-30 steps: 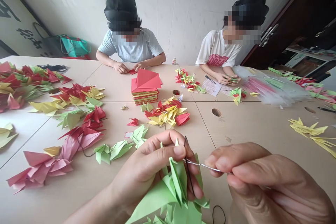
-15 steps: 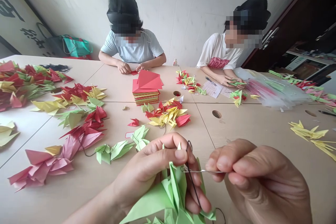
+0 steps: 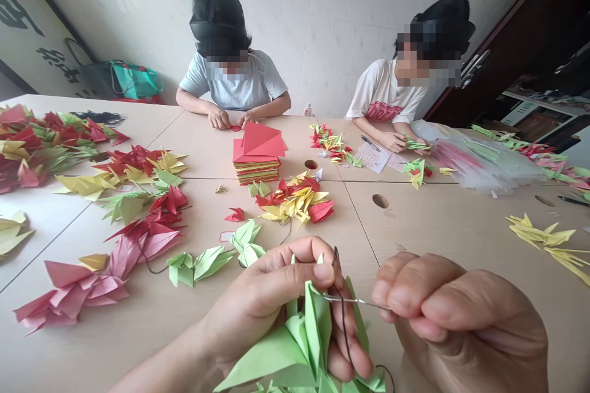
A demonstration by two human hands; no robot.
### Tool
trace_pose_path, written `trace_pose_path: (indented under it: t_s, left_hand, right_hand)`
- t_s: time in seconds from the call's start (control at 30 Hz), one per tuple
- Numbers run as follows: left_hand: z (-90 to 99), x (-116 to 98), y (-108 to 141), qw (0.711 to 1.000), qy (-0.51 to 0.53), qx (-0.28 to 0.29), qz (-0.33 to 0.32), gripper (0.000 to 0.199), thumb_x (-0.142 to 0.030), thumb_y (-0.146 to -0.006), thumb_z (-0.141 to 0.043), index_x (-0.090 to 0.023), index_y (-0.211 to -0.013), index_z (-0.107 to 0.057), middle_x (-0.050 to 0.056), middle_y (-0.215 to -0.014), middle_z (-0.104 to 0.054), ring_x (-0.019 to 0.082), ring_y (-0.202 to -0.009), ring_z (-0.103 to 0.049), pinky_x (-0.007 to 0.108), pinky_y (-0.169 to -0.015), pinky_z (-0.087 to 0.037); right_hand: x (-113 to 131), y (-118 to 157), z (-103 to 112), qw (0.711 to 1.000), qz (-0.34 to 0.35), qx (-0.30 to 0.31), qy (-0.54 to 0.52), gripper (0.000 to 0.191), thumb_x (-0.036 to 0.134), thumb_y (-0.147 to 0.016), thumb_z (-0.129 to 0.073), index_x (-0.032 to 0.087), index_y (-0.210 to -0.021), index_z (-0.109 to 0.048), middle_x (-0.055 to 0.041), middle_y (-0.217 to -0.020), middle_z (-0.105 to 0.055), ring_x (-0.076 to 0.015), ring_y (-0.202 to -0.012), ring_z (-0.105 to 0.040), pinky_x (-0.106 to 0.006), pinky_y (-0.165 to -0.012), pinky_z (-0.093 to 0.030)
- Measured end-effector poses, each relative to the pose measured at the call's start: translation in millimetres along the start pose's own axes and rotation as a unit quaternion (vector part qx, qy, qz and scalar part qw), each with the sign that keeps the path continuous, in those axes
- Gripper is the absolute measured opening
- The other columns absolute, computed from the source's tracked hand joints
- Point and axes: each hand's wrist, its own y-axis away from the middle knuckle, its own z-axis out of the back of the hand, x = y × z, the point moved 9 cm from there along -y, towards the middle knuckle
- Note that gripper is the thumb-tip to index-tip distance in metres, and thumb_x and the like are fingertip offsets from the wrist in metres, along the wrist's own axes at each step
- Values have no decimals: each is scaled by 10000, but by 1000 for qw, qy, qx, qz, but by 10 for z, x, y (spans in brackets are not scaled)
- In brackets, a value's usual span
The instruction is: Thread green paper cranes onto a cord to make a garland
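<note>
My left hand is closed around folded light-green paper cranes, its thumb pinching a loop of black cord near their pointed tips. The cord hangs down across the fingers. Between the thumb and fingertips of my right hand is the end of a thin metal wire hook. The wire runs left, passes the cord and meets a tip of the front crane. Whether it pierces the paper I cannot tell. More green folds lie below, cut off by the frame's bottom edge.
Strung paper cranes in pink, red, yellow and green spread over the table's left side. Ahead stand a stack of coloured paper and a mixed cluster. Two people sit opposite, handling paper. Yellow cranes lie right, near a table hole.
My right hand has shifted slightly right and down with the wire hook, which now slants and bends a little. The held cranes and my left hand have moved slightly right.
</note>
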Motion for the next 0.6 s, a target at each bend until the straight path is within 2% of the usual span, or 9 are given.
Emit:
trace_pose_path:
  t_s: [0.13,0.3,0.5,0.6]
  left_hand:
    - [22,-12,9,999,-7,-31,-13,182,-210,-959,-468,-136,-859,-600,75,-773,-710,177,-596,-737,145,-446,-505]
    - [14,-5,23,1000,2,-27,-14,184,-217,-964,-468,-139,-873,-607,70,-790,-695,180,-658,-749,130,-468,-509]
    - [18,20,28,999,-2,-40,3,173,-225,-945,-510,-129,-840,-610,58,-758,-673,167,-608,-738,136,-465,-524]
    - [10,7,28,999,4,-36,-4,175,-222,-947,-507,-128,-843,-611,57,-755,-680,162,-592,-734,144,-470,-535]
  right_hand:
    - [23,2,59,1000,16,-9,7,147,141,-902,-648,234,-989,-722,6,-892,-716,-117,-805,-659,-246,-722,-589]
    - [37,11,73,999,28,-30,14,156,151,-892,-660,258,-988,-720,16,-846,-715,-118,-784,-660,-244,-716,-592]
    - [38,31,72,999,34,-35,0,162,158,-876,-680,277,-974,-728,13,-804,-710,-125,-740,-662,-246,-647,-610]
    - [19,18,85,999,31,-40,-6,164,159,-877,-680,279,-980,-724,24,-817,-715,-111,-742,-658,-225,-663,-605]
